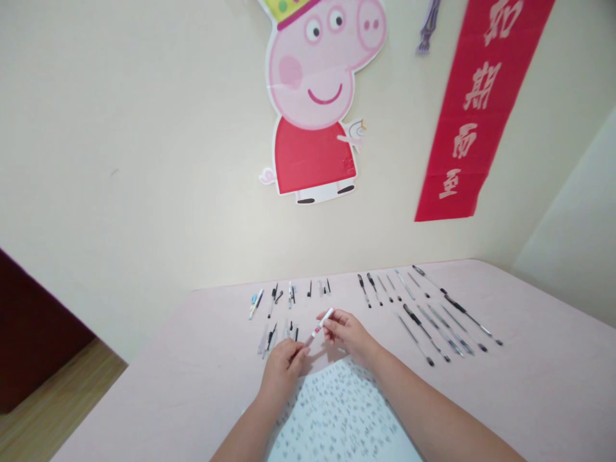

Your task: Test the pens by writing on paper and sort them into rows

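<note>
Currently right hand pinches white pen mid-barrel, lifted off pink table, slanted so lower end meets left hand; its fingers curled narrow, grip unclear; black pens in rows at right

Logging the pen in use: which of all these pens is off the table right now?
The white pen, pinched in the right hand and tilted up. The other pens lie flat in rows on the pink table.

Printed sheet (characters too small)
</note>
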The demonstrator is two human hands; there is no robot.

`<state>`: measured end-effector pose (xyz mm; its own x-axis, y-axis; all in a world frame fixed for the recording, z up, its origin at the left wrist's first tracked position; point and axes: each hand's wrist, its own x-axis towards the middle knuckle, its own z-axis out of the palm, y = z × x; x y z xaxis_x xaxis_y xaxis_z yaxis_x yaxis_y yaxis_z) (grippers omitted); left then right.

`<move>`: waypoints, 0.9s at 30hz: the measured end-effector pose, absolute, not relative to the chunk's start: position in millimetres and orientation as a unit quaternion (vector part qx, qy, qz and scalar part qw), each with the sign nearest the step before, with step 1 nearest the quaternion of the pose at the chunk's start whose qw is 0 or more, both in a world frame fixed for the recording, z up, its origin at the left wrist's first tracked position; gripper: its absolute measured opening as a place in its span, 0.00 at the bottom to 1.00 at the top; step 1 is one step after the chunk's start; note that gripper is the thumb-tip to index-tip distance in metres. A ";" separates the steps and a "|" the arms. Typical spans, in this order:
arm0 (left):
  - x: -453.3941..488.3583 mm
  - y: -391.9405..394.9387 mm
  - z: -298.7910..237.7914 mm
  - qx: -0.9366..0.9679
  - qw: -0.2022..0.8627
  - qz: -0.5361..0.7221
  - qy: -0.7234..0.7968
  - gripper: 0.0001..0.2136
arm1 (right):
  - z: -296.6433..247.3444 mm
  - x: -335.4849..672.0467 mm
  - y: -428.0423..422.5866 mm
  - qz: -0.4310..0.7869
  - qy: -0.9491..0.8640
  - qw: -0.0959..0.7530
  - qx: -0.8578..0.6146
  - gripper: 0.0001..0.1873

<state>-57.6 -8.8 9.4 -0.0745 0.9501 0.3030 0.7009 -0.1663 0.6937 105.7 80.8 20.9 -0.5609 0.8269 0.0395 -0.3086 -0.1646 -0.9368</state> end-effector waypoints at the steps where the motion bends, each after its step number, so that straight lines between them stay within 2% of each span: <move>1: -57.5 -9.1 9.3 0.662 0.163 0.380 0.625 0.14 | 20.4 105.3 81.3 0.717 -0.511 0.396 -0.258 0.19; 15: -54.8 -10.8 15.4 0.662 0.163 0.378 0.627 0.12 | 20.7 104.1 82.1 0.689 -0.537 0.409 -0.265 0.20; 22: -55.0 -10.9 15.2 0.649 0.181 0.406 0.617 0.11 | 22.1 104.8 75.9 0.702 -0.564 0.363 -0.240 0.21; 27: -54.7 -9.9 12.8 0.645 0.182 0.418 0.614 0.12 | 21.0 104.7 76.5 0.714 -0.527 0.395 -0.239 0.19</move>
